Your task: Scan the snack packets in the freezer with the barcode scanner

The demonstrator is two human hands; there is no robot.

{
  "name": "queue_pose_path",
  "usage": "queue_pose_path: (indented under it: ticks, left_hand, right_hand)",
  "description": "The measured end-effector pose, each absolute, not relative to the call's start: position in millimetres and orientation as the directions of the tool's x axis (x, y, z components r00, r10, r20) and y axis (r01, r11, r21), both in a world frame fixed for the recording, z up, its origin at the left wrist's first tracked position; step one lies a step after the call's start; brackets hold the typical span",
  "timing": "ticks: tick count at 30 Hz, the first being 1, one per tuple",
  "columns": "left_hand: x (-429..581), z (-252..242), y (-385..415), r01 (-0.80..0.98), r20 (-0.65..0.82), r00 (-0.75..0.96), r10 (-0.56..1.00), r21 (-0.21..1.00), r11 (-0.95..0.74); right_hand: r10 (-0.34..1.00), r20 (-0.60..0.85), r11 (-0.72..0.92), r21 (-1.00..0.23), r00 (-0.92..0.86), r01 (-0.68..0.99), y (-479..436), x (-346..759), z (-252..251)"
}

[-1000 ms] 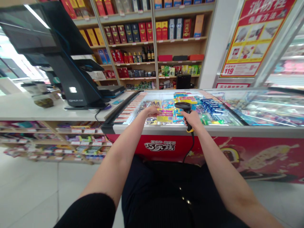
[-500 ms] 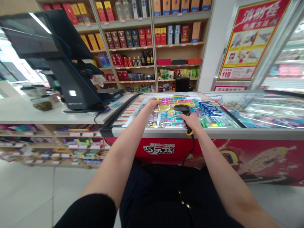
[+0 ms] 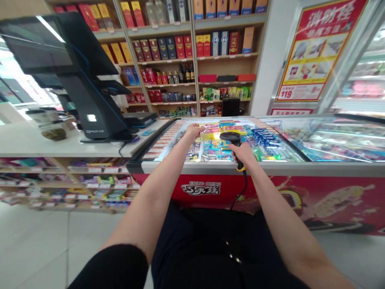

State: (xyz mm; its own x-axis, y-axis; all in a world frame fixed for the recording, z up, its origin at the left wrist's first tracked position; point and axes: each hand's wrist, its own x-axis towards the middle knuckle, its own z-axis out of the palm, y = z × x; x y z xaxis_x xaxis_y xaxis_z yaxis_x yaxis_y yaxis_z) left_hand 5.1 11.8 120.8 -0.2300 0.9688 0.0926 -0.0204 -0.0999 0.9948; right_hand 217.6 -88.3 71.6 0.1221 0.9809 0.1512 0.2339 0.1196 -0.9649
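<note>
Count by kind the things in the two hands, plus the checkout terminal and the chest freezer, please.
Barcode scanner: 1, in the right hand
Snack packet: 1, in the left hand
Checkout terminal: 1
Chest freezer: 1
Total: 4

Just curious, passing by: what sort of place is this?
Probably a small shop's checkout: shelves of boxed goods, a till screen on the counter, and a barcode scanner in the right hand, a packet in the left hand.
</note>
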Motion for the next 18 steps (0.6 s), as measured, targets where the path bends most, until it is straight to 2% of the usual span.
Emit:
queue_pose_path:
  ticks: [8,18]
  left_hand:
    - [6.6,121.3,14.7,-0.014,0.159,-0.204,0.966,0.986,-0.165]
    - [6.9,113.7,29.8,0.026,0.214,-0.253,0.944,0.976,-0.215]
  right_hand:
    - [0.982,0.15,0.115,-0.958,0.117,0.263,-88.0,219.6,73.4]
    - [0.98,0.136,0.084,-0.943,0.143,0.323,-97.3,220.1,86.3]
